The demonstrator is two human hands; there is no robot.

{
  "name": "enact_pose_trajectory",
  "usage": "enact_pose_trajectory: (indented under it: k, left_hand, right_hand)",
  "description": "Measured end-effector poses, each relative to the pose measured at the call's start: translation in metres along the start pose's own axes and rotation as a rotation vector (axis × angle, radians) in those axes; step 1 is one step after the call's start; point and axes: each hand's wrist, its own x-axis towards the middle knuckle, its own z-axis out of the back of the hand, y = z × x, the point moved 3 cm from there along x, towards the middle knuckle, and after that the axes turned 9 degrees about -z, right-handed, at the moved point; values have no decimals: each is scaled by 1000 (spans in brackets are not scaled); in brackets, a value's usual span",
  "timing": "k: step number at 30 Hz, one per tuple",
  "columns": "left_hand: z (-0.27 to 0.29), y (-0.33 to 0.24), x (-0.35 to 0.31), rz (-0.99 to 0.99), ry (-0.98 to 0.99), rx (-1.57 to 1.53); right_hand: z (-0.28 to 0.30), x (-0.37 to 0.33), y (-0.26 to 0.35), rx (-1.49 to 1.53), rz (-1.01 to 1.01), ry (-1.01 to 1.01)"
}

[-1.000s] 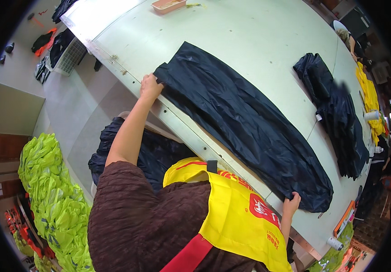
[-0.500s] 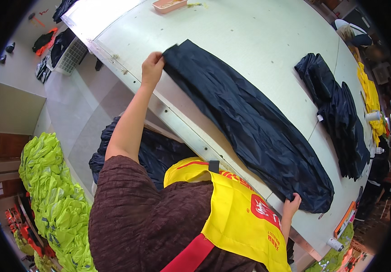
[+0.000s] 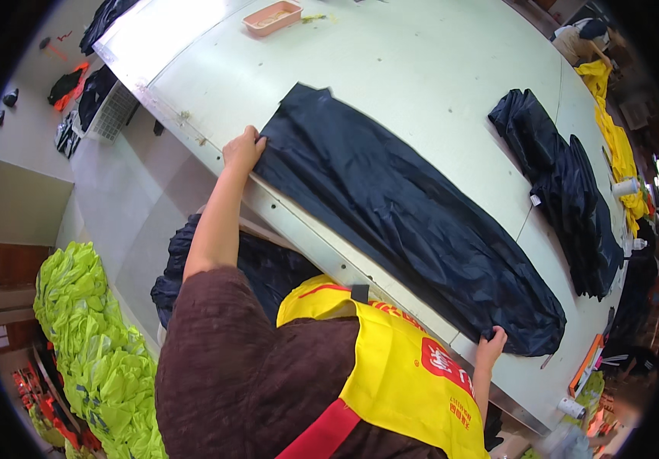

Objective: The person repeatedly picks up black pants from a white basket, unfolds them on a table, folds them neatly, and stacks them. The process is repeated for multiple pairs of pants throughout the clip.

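A long navy garment (image 3: 398, 214) of thin shiny cloth, folded lengthwise like trousers, lies along the near side of the white table (image 3: 421, 92). My left hand (image 3: 243, 149) pinches the near corner of its left end, right at the table's edge. At the other end my right hand (image 3: 491, 346) is closed on the near edge of the cloth, close to the rounded right end. Soft creases run along the garment. Its near side lies almost along the table's front edge.
Folded navy garments (image 3: 562, 191) lie in a pile at the table's right. A pink tray (image 3: 272, 18) stands at the far edge, and yellow cloth (image 3: 612, 138) at the far right. Lime-green garments (image 3: 92, 344) are heaped at the left. More navy cloth (image 3: 268, 260) hangs below the table edge.
My left hand has come nearer and slightly left with its corner, so the garment's left end lies broader and closer to the table edge. My right hand has stayed nearly in place.
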Motion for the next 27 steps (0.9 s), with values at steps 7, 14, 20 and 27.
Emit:
enact_pose_trajectory:
  k: [7,14,20,27]
  left_hand:
    - [14,6,3,-59,-93,-122]
    - [37,-61,47,-229,-223,-328]
    - [24,-113,96,-303,73,-218]
    - [86,-114,79,-408,56,-959]
  right_hand:
    - [6,13,-17,-75,21,180]
    - [-3,16,-40,-63,-10,182]
    - [11,11,4,-11,-138,232]
    - [0,12,-22,-23,-94,179]
